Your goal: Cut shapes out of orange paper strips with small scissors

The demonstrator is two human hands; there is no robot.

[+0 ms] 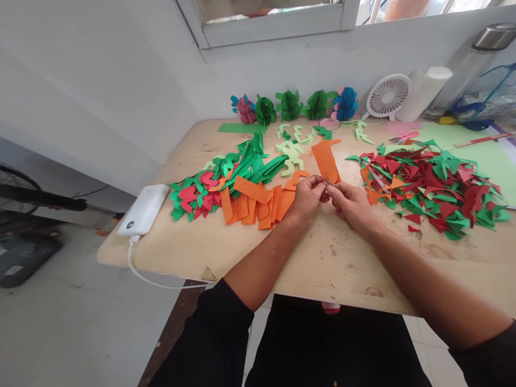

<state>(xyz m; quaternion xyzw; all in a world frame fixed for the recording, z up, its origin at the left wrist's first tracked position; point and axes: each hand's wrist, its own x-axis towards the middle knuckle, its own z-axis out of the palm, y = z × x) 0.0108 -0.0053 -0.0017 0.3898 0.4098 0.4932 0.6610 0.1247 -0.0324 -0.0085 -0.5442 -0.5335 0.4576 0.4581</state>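
Note:
Both hands meet at the middle of the wooden table (250,255). My left hand (309,194) is closed in a pinch, its fingertips touching those of my right hand (350,201), which is pinched too. Something small and thin shows between the fingertips, too small to make out. Just beyond them lies an orange paper piece (324,159) with drawn lines, its lower end at the fingers. Beside my left hand are several orange paper strips (250,200). Green folded strips (258,166) lie behind those.
A heap of red and green scraps (443,188) covers the right side. Honeycomb paper figures (289,105) and a small white fan (389,97) stand along the wall. A white power bank (144,209) with a cable lies at the left edge.

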